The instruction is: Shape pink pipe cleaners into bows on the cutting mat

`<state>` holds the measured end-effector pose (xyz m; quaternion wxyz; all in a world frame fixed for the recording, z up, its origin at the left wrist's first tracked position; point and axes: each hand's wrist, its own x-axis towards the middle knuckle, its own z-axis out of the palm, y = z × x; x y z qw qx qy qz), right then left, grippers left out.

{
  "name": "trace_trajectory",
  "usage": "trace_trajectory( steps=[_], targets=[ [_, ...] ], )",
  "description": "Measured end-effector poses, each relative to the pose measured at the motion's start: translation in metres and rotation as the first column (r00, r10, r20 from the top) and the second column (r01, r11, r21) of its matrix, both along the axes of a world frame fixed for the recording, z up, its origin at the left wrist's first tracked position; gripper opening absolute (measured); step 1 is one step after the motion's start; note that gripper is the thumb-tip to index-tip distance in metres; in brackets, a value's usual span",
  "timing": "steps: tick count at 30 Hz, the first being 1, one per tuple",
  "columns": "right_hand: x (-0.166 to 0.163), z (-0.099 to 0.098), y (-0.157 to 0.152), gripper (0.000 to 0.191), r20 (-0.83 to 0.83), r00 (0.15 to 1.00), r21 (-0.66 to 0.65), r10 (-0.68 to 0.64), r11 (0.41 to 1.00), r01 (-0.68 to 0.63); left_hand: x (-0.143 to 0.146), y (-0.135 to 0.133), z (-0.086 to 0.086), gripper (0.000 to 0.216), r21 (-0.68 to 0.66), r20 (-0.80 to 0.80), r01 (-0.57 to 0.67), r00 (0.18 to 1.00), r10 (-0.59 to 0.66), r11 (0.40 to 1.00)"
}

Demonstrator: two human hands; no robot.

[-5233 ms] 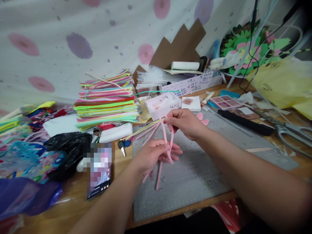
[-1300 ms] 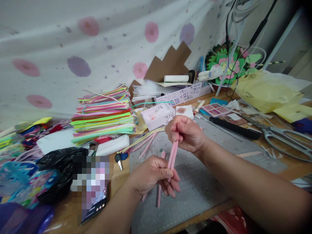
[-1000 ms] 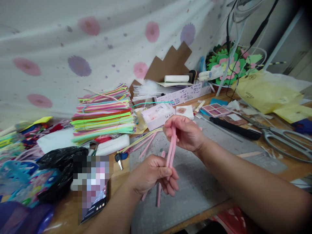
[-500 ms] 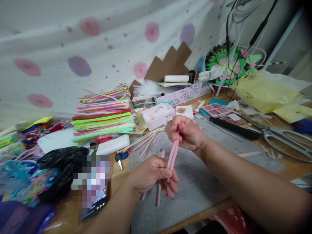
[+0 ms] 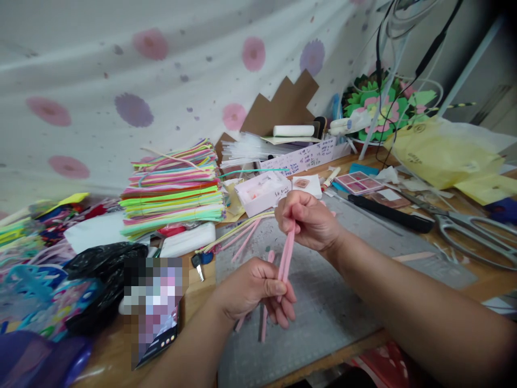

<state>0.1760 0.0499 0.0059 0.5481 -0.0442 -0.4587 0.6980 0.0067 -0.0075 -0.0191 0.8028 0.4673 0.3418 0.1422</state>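
A pink pipe cleaner (image 5: 286, 256), doubled into side-by-side strands, stretches between my two hands above the grey cutting mat (image 5: 323, 312). My left hand (image 5: 269, 291) pinches its lower end between thumb and fingers. At the upper end, my right hand (image 5: 302, 218) is closed round the strands, hiding their tip. More pink pipe cleaner pieces (image 5: 264, 323) lie on the mat beneath my left hand and are partly covered by it. Behind, loose pink and yellow pipe cleaners (image 5: 244, 234) rest across the mat's far left part.
A tall stack of coloured pipe cleaners (image 5: 173, 194) stands at the back left. Large scissors (image 5: 464, 226) and a black-handled tool (image 5: 390, 213) lie on the right. A key (image 5: 197, 267), a phone (image 5: 161, 339) and a black plastic bag (image 5: 105, 285) are on the left. A white box (image 5: 262, 194) sits behind my hands.
Both hands keep their hold on the pink pipe cleaner, almost unmoved. The whole view has shifted very slightly.
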Motion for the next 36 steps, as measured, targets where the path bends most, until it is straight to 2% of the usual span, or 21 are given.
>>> trace_trajectory(
  steps=[9, 15, 19, 21, 23, 24, 25, 27, 28, 30, 32, 33, 34, 36],
  targets=[
    [-0.005, 0.007, -0.003, 0.026, -0.005, 0.974, -0.088, -0.227, 0.970, 0.225, 0.005, -0.002, 0.006, 0.033, 0.132, -0.096, -0.131, 0.985, 0.144, 0.983],
    [-0.004, 0.011, -0.002, 0.028, -0.036, 0.948, -0.152, -0.315, 0.940, 0.306, 0.009, -0.002, 0.006, 0.026, 0.226, -0.120, -0.247, 0.953, 0.279, 0.942],
    [-0.002, 0.005, 0.009, 0.028, -0.044, 0.928, -0.218, -0.369, 0.910, 0.351, -0.006, 0.009, 0.010, 0.023, 0.357, -0.160, -0.265, 0.927, 0.338, 0.896],
    [0.001, -0.002, 0.019, 0.023, 0.045, 0.929, -0.216, -0.367, 0.904, 0.368, -0.021, 0.019, 0.015, 0.023, 0.448, -0.212, -0.241, 0.907, 0.364, 0.861],
    [0.006, -0.011, 0.030, 0.024, 0.274, 0.890, -0.154, -0.366, 0.896, 0.416, -0.037, 0.028, 0.019, 0.024, 0.514, -0.230, -0.254, 0.879, 0.417, 0.819],
    [0.008, -0.016, 0.034, 0.025, 0.437, 0.819, -0.070, -0.373, 0.893, 0.445, -0.045, 0.033, 0.020, 0.024, 0.526, -0.253, -0.257, 0.863, 0.438, 0.811],
    [0.011, -0.020, 0.038, 0.024, 0.600, 0.703, 0.055, -0.382, 0.896, 0.440, -0.051, 0.036, 0.021, 0.025, 0.542, -0.282, -0.263, 0.838, 0.468, 0.798],
    [0.014, -0.026, 0.041, 0.015, 0.811, 0.455, 0.273, -0.367, 0.926, 0.259, -0.060, 0.042, 0.020, 0.026, 0.555, -0.400, -0.204, 0.784, 0.474, 0.807],
    [0.013, -0.029, 0.040, 0.010, 0.860, 0.376, 0.325, -0.345, 0.938, 0.117, -0.063, 0.043, 0.019, 0.026, 0.554, -0.476, -0.139, 0.756, 0.450, 0.821],
    [0.009, -0.033, 0.036, 0.014, 0.900, 0.315, 0.367, -0.300, 0.913, -0.179, -0.065, 0.046, 0.017, 0.026, 0.543, -0.607, -0.006, 0.688, 0.398, 0.840],
    [0.003, -0.036, 0.031, 0.020, 0.894, 0.280, 0.437, -0.349, 0.817, -0.375, -0.065, 0.048, 0.016, 0.026, 0.554, -0.671, 0.064, 0.625, 0.399, 0.830],
    [0.000, -0.037, 0.028, 0.019, 0.879, 0.262, 0.477, -0.399, 0.762, -0.439, -0.064, 0.048, 0.016, 0.028, 0.602, -0.674, 0.074, 0.581, 0.456, 0.795],
    [-0.002, -0.037, 0.027, 0.016, 0.860, 0.250, 0.510, -0.446, 0.723, -0.465, -0.063, 0.047, 0.017, 0.030, 0.677, -0.649, 0.079, 0.532, 0.544, 0.732],
    [-0.005, -0.035, 0.024, 0.012, 0.841, 0.233, 0.539, -0.488, 0.723, -0.432, -0.056, 0.044, 0.020, 0.031, 0.834, -0.525, 0.101, 0.451, 0.722, 0.543]
  ],
)
